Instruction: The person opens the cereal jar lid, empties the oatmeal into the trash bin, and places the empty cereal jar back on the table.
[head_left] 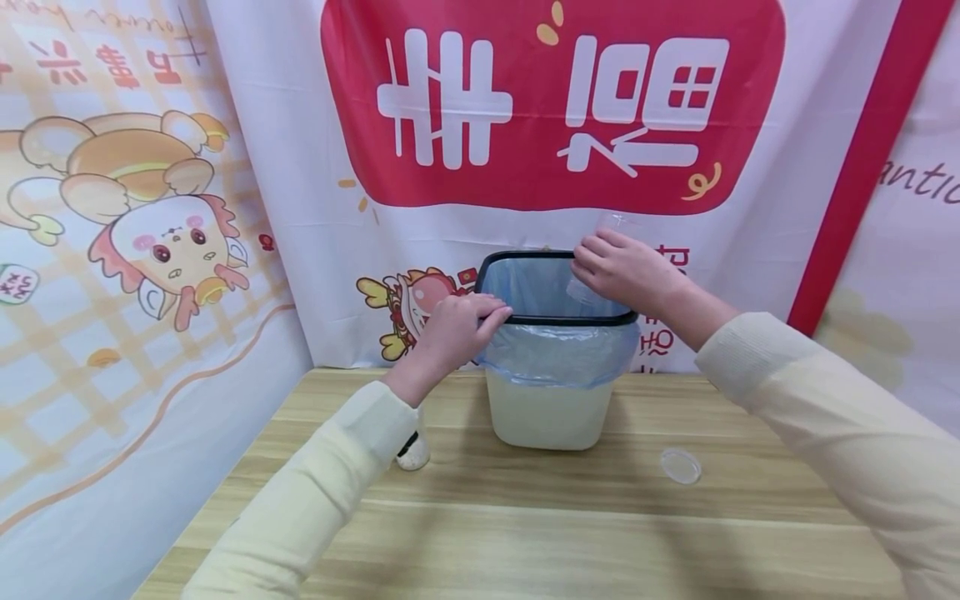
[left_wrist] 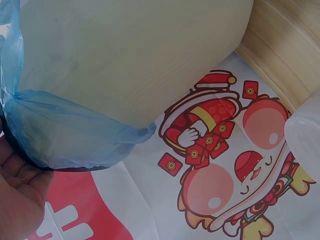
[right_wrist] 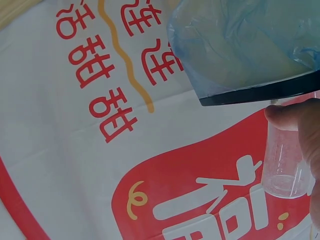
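A cream trash can (head_left: 551,417) with a black rim (head_left: 558,321) and a blue plastic liner (head_left: 555,354) stands on the table. My left hand (head_left: 459,333) grips the rim at its near left corner; fingers curl around it in the left wrist view. Over the right side of the opening, my right hand (head_left: 626,267) holds a clear plastic cup (right_wrist: 286,165). The cup is tipped, its base up and its other end reaching down into the can. The can's bottom inside is hidden.
A round clear lid (head_left: 681,466) lies on the wooden table (head_left: 525,542) right of the can. Partly behind my left sleeve stands a small white bottle-like object (head_left: 414,452) with a black band. Printed cloths (head_left: 277,167) hang behind and at the sides.
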